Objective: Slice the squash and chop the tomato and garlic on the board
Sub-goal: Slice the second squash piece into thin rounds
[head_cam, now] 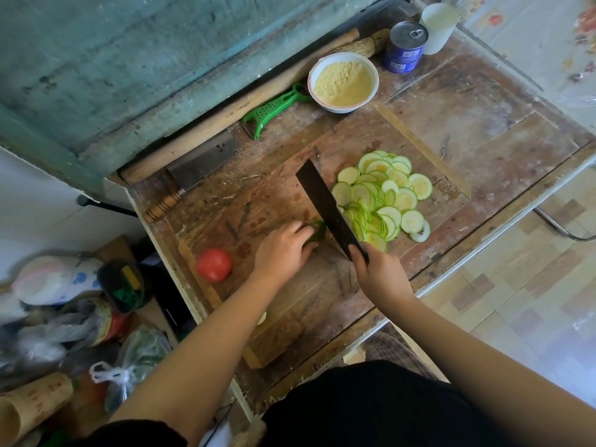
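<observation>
On the wooden cutting board [283, 304], my left hand [283, 250] grips the last green stub of squash [317, 232], mostly hidden under the fingers. My right hand [379, 272] holds the handle of a dark cleaver [325, 201], whose blade stands edge-down right beside the stub. To the blade's right lies a pile of several thin squash slices [383, 195]. A whole red tomato [213, 264] sits at the board's left edge. No garlic is visible.
A second cleaver [200, 167], a rolling pin [225, 114] and a green peeler [274, 109] lie behind the board. A bowl of yellow flour [342, 82], a blue tin [406, 46] and a white cup [438, 27] stand at the back. Bags and jars crowd the floor at left.
</observation>
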The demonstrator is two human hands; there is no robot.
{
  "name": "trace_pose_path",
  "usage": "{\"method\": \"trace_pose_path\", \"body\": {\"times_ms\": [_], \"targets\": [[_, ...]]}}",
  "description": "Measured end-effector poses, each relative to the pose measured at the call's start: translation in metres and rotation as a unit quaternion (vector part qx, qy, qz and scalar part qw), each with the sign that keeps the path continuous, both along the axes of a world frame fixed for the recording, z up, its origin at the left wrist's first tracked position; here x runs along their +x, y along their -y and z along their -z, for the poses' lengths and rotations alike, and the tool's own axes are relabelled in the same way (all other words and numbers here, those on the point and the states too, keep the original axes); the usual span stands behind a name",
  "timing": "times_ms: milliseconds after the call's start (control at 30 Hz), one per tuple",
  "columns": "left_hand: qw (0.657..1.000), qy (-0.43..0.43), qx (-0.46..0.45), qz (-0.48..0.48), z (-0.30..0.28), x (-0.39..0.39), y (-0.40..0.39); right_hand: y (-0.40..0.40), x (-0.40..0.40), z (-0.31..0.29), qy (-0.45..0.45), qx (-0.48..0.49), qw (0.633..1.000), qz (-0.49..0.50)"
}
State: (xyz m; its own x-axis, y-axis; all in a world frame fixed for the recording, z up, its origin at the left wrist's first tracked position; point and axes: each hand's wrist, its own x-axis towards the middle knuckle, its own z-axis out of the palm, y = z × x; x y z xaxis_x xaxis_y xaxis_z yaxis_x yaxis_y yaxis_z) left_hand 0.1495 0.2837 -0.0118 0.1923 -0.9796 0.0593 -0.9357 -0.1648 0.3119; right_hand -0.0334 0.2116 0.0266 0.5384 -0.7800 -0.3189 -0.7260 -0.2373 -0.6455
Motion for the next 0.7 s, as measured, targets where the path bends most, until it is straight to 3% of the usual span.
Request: {"method": "trace_pose_path", "body": {"times_ms": [233,433,700], "targets": [[1.0,0.005,-0.008,0.005,0.001,0.0,0.001,0.003,0.004,-0.001,-0.015,0.001,1.0,-0.006],[1.0,-0.013,-0.001,0.0,0.005,0.003,0.002,0.025,0.039,-0.012,-0.094,0.036,0.994,-0.037],[1.0,0.007,0.018,-0.004,0.005,0.002,0.001,-0.004,0.01,-0.002,-0.012,0.013,1.0,0.018]]}}
